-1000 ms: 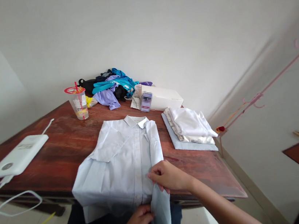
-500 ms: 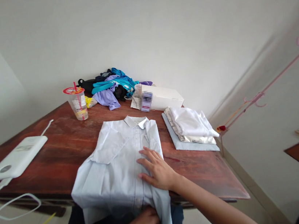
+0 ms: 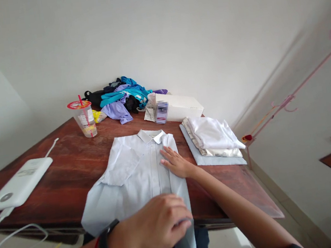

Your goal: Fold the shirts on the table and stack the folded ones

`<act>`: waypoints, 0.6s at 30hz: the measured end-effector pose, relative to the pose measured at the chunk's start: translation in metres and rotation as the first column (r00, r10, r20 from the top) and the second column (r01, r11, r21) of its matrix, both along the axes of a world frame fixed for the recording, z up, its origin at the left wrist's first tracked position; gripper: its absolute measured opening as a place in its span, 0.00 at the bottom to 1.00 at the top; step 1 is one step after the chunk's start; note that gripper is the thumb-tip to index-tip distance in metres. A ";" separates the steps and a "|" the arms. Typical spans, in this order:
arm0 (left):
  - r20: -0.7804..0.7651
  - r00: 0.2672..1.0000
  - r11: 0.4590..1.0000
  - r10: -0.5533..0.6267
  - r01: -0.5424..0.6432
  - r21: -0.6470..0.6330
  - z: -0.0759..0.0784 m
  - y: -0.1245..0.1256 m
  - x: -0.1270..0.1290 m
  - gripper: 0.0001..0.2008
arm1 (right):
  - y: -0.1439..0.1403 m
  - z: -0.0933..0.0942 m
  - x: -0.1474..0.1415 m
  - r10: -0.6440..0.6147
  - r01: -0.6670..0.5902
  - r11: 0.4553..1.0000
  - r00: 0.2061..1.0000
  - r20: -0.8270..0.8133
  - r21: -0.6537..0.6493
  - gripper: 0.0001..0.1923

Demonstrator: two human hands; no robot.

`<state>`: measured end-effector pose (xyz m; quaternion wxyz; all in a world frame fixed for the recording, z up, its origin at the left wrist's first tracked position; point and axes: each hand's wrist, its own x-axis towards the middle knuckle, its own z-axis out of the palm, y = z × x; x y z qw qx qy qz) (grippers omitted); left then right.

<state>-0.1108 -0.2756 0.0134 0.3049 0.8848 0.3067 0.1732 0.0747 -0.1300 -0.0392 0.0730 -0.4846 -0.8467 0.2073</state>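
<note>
Our right hand (image 3: pixel 176 163) lies spread flat on the pale blue shirt (image 3: pixel 136 176); our left hand (image 3: pixel 159 228) pinches its hem at the tabletop (image 3: pixel 68 169) edge.

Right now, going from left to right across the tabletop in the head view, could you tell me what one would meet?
White power bank → plastic cup with red straw → pale blue shirt under both hands → folded white clothes stack.
</note>
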 end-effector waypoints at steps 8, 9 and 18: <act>-0.087 0.991 0.974 -0.106 0.121 0.190 -0.042 0.050 0.007 0.34 | 0.048 -0.024 0.020 0.003 0.001 0.985 1.000 -0.021 0.173 0.29; -0.094 0.989 0.974 -0.118 0.134 0.182 -0.045 0.049 0.006 0.35 | 0.053 -0.025 0.021 -0.005 0.005 0.985 1.000 0.001 0.170 0.30; -0.158 0.976 0.972 -0.152 0.176 0.155 -0.046 0.055 0.005 0.35 | 0.099 -0.021 0.002 -0.253 0.231 0.966 0.942 0.222 0.119 0.34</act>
